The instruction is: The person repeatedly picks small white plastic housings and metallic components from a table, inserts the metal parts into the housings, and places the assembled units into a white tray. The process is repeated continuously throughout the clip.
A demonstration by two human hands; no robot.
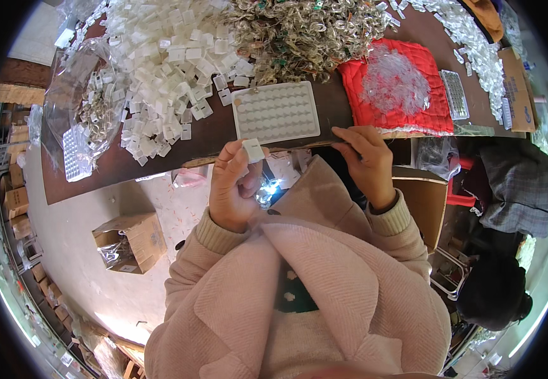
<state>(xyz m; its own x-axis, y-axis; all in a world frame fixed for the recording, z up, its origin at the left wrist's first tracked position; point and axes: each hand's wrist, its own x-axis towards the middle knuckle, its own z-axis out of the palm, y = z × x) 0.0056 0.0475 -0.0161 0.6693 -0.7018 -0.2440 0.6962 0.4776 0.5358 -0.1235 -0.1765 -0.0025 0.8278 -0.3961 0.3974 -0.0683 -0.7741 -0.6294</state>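
Observation:
My left hand [231, 183] pinches a small white plastic case [253, 150] between thumb and fingers, just off the table's near edge. Below it, near my lap, a bright bluish-white light [266, 189] glows; whether it joins the case I cannot tell. My right hand [367, 161] is at the table edge, index finger and thumb apart, with nothing visible between them. Between and beyond my hands lies a white tray [277, 112] with rows of rounded hollows. A large heap of white plastic cases [166, 63] spreads left of the tray.
Behind the tray rises a pile of clear, wired parts [309, 35]. On the right, a red quilted cloth [438, 104] bears clear plastic pieces [395, 82]. More white pieces [476, 44] line the far right. A cardboard box [132, 243] stands on the floor at left.

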